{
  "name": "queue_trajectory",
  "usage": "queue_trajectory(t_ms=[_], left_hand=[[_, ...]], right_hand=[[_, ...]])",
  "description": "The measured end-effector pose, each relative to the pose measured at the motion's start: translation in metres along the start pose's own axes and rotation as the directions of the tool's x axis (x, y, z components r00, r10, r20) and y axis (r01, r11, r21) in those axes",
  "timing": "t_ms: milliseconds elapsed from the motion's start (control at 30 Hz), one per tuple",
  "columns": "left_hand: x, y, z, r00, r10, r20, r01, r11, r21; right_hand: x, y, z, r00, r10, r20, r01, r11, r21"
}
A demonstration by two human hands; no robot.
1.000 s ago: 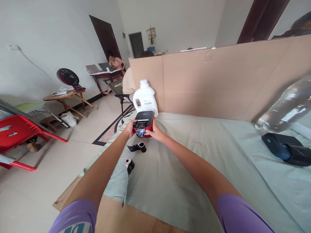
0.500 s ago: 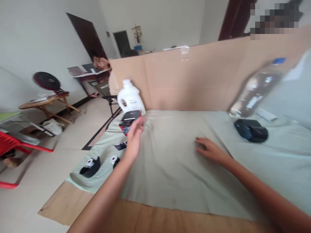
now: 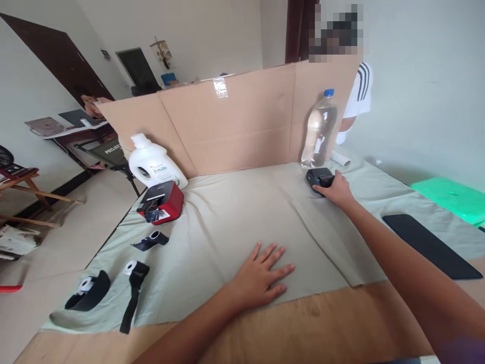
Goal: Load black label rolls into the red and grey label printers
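Observation:
My left hand [image 3: 263, 275] lies flat with fingers spread on the pale green cloth [image 3: 235, 222], holding nothing. My right hand [image 3: 335, 189] reaches to the far right and closes on a small black device [image 3: 319, 178] that sits at the foot of a clear water bottle [image 3: 319, 130]. A red and black label printer [image 3: 162, 202] stands at the left beside a white detergent jug [image 3: 153, 164]. Several black tape rolls, one [image 3: 151, 239] nearest the printer and another [image 3: 133, 273] nearer me, lie on the cloth's left part.
A cardboard screen [image 3: 227, 126] stands along the table's back. A black phone [image 3: 430, 245] lies at the right. A person in a white striped shirt [image 3: 359, 93] stands behind the screen. A green stool [image 3: 452, 199] is at far right. Bare wooden table edge [image 3: 303, 323] runs along the front.
Both hands left the red printer. My left hand came down flat on the cloth near me. My right hand moved right and took hold of the black device. The view swung right.

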State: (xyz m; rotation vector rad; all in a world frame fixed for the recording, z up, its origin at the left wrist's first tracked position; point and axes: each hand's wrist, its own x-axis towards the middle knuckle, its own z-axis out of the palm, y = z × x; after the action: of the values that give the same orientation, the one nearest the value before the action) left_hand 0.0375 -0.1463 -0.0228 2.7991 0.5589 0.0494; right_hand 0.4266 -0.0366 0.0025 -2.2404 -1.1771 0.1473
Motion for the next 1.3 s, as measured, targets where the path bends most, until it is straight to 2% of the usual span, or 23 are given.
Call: queue_trajectory(t_ms=[133, 233, 367, 533, 667, 733, 833, 1000, 1100, 1167, 1233, 1267, 1300], left_hand=[[-0.004, 0.0, 0.004, 1.0, 0.008, -0.004, -0.008, 1.0, -0.01], [-0.004, 0.0, 0.005, 1.0, 0.008, -0.022, -0.009, 1.0, -0.017], [-0.005, 0.001, 0.004, 0.998, 0.021, -0.059, -0.023, 0.999, -0.033], [-0.005, 0.002, 0.005, 0.996, 0.016, -0.084, -0.018, 1.0, -0.023], [-0.005, 0.0, 0.006, 0.992, 0.04, -0.12, -0.042, 0.999, -0.008], [-0.007, -0.001, 0.006, 0.985, 0.059, -0.159, -0.062, 0.998, -0.018], [-0.01, -0.001, 0.003, 0.982, 0.053, -0.183, -0.06, 0.997, -0.037], [-0.011, -0.001, 0.001, 0.991, 0.036, -0.126, -0.039, 0.999, -0.027], [-0.01, -0.001, 0.004, 0.989, 0.056, -0.135, -0.061, 0.997, -0.037], [-0.009, -0.002, 0.004, 0.98, 0.052, -0.191, -0.068, 0.995, -0.076], [-0.01, -0.005, -0.001, 0.942, -0.048, -0.332, 0.004, 0.991, -0.131], [-0.01, -0.008, -0.004, 0.889, -0.148, -0.433, 0.084, 0.983, -0.164], [-0.011, -0.012, -0.009, 0.804, -0.263, -0.533, 0.182, 0.963, -0.201]], right_hand=[[0.012, -0.037, -0.005, 0.99, 0.134, 0.043, -0.129, 0.986, -0.105], [-0.005, -0.063, -0.004, 0.988, 0.151, 0.013, -0.148, 0.982, -0.119], [-0.065, -0.111, 0.016, 1.0, 0.011, 0.024, -0.009, 0.996, -0.09], [-0.152, -0.179, 0.062, 0.985, -0.168, 0.046, 0.17, 0.984, -0.045], [-0.189, -0.206, 0.102, 0.989, -0.147, 0.027, 0.146, 0.989, 0.036], [-0.193, -0.205, 0.12, 0.987, -0.155, -0.047, 0.16, 0.975, 0.154], [-0.187, -0.192, 0.135, 0.963, -0.241, -0.119, 0.268, 0.888, 0.374], [-0.161, -0.145, 0.123, 0.94, -0.338, 0.05, 0.268, 0.82, 0.506], [-0.148, -0.118, 0.113, 0.891, -0.445, 0.085, 0.331, 0.768, 0.548], [-0.144, -0.108, 0.111, 0.858, -0.504, 0.099, 0.375, 0.747, 0.548], [-0.144, -0.105, 0.112, 0.827, -0.552, 0.108, 0.423, 0.736, 0.528], [-0.145, -0.105, 0.112, 0.809, -0.577, 0.11, 0.451, 0.73, 0.514], [-0.146, -0.106, 0.113, 0.791, -0.602, 0.113, 0.479, 0.723, 0.497]])
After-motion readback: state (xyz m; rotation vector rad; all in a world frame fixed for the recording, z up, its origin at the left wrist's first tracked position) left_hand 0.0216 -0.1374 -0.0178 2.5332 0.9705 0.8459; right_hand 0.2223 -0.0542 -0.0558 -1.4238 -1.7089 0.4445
